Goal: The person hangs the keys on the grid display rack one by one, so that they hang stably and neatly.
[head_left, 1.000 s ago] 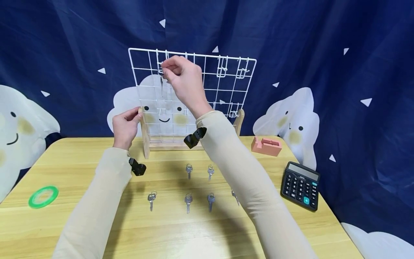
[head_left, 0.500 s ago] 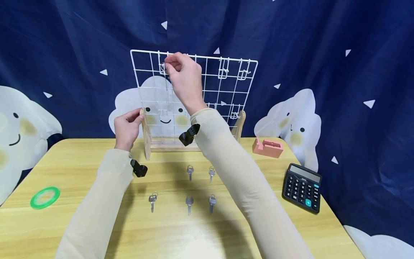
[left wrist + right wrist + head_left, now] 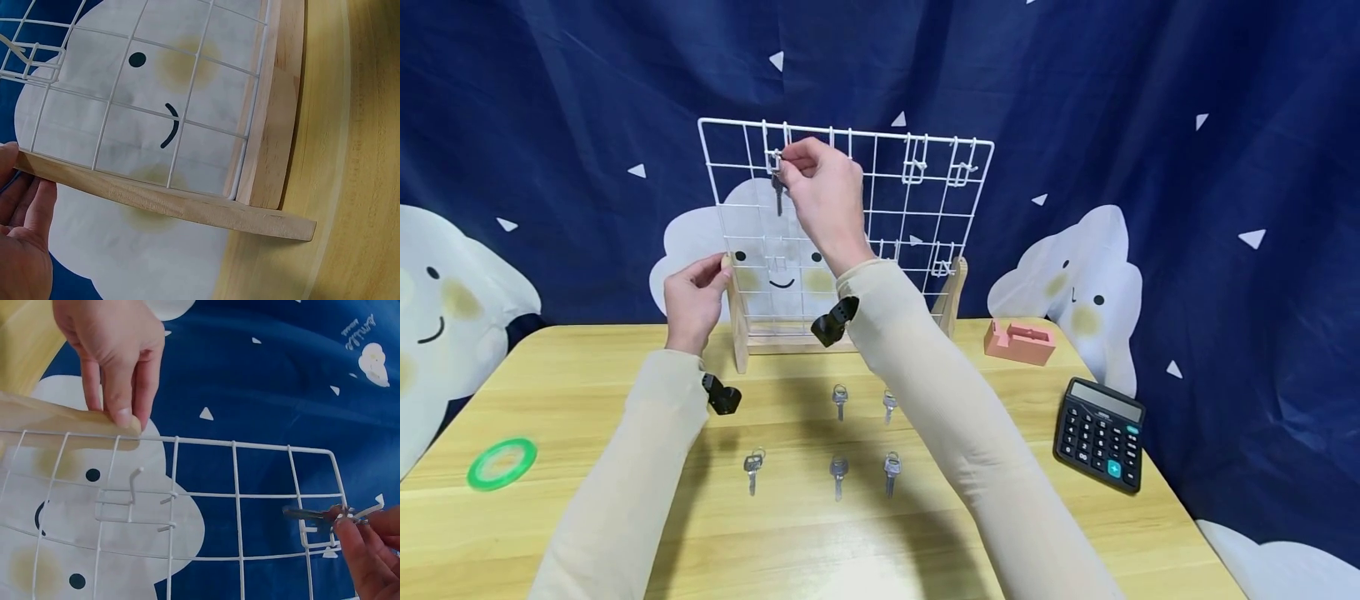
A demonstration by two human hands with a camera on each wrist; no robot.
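Note:
My right hand [image 3: 829,200] pinches the top of a metal key [image 3: 778,198] at a white hook [image 3: 772,160] near the upper left of the white wire grid [image 3: 876,134]. The key's blade points down, and in the right wrist view the key [image 3: 307,514] lies close beside the hook's upturned prong [image 3: 376,503]. Fingers hide part of its ring, so I cannot tell whether the ring is over the prong. My left hand [image 3: 691,304] holds the top of the stand's left wooden upright [image 3: 739,329], thumb and fingers on either side of the wood [image 3: 156,197].
Several more keys with rings lie in two rows on the wooden table, one of them a front key [image 3: 839,475]. Other hooks [image 3: 914,171] hang on the grid. A green ring [image 3: 502,464], a pink tape dispenser [image 3: 1019,342] and a black calculator [image 3: 1099,433] sit at the sides.
My right hand rose slightly and shifted right at the hook, then came down a little. The key has turned and now shows more plainly below the fingers. My left hand stays on the upright.

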